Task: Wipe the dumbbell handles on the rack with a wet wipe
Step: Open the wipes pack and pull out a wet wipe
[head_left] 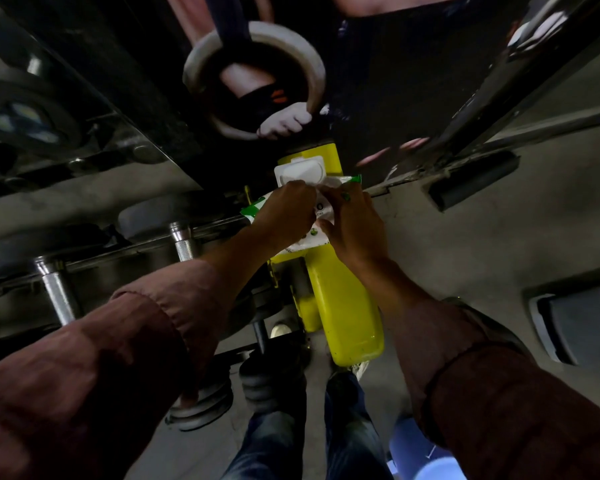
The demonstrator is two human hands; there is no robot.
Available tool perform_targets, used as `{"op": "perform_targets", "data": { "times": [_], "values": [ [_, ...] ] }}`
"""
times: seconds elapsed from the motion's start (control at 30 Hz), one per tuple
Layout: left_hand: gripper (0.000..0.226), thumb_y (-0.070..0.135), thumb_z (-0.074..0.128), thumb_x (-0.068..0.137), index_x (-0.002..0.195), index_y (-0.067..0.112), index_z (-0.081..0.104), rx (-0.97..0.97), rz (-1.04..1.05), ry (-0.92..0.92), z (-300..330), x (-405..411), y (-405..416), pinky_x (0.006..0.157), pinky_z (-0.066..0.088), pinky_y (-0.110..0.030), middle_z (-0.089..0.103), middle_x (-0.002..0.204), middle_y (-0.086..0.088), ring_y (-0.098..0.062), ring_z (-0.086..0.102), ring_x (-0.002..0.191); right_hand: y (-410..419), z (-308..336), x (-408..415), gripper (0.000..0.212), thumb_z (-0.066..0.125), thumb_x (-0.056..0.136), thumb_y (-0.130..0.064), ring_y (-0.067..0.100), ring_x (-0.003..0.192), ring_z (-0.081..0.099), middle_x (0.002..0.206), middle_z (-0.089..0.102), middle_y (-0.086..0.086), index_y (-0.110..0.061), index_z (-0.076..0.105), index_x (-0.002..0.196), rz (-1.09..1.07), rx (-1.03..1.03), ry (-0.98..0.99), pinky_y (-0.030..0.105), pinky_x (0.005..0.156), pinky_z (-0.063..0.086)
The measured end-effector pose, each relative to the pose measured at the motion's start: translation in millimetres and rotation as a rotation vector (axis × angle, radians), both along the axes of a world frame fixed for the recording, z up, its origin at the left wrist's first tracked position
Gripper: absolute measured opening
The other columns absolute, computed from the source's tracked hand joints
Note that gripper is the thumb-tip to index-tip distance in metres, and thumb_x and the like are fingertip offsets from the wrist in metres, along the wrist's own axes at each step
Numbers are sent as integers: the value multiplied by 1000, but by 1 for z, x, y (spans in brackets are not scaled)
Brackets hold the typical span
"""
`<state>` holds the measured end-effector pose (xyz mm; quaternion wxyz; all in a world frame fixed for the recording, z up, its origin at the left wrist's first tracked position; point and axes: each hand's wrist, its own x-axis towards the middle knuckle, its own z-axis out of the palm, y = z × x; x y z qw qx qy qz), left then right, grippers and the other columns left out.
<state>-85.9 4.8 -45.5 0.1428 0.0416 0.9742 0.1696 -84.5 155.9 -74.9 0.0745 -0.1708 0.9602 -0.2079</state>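
A white and green pack of wet wipes (307, 237) lies on top of the yellow end post (347, 306) of the dumbbell rack, its white flip lid (300, 171) standing open. My left hand (284, 211) pinches at the pack's opening just below the lid. My right hand (355, 225) holds the pack's right side, fingers curled over it. Two dumbbells with steel handles (184, 240) (58, 292) rest on the rack to the left. Whether a wipe has come out of the opening is hidden by my fingers.
More dumbbells (201, 400) sit on a lower shelf near my legs. A wall poster showing a gymnastic ring (253, 81) hangs behind the rack. A dark bar (520, 81) slants at the upper right, and grey floor (465, 244) spreads on the right.
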Motion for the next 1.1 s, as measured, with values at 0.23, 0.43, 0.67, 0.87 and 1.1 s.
{"op": "perform_targets", "data": {
  "times": [0.23,0.43,0.67,0.87,1.1],
  "values": [
    [17,19,60,97,102,5,66,-1,-59,-1,7,2,-2,85,48,-43,68,109,-16,-35,62,105,1,0,-1,60,73,86,-29,29,125,49,138,48,10,-23,49,141,8,-20,3,42,94,52],
    [16,17,62,98,91,4,70,221,-13,-71,11,10,-8,83,48,-41,70,99,-12,-32,65,95,3,-1,0,55,74,86,-25,30,125,49,138,49,10,-24,54,138,-29,-141,-17,46,93,52],
    [7,13,70,92,93,14,63,371,221,-53,9,19,-35,57,34,-13,52,78,13,-2,49,68,2,3,-2,56,71,88,-32,29,126,48,140,45,8,-27,50,140,24,-23,17,41,94,51],
    [37,18,81,83,108,8,56,226,132,42,0,23,-10,66,40,-32,54,102,-4,-18,52,85,1,-3,-1,57,72,88,-34,27,126,49,138,47,8,-24,50,139,4,5,26,39,94,51],
    [9,8,74,88,80,5,70,322,344,-86,7,13,-8,68,48,-27,69,77,-6,-17,65,72,1,-2,-1,59,73,88,-31,28,130,45,143,45,7,-28,48,141,-3,-11,-1,42,96,50]
  ]
}}
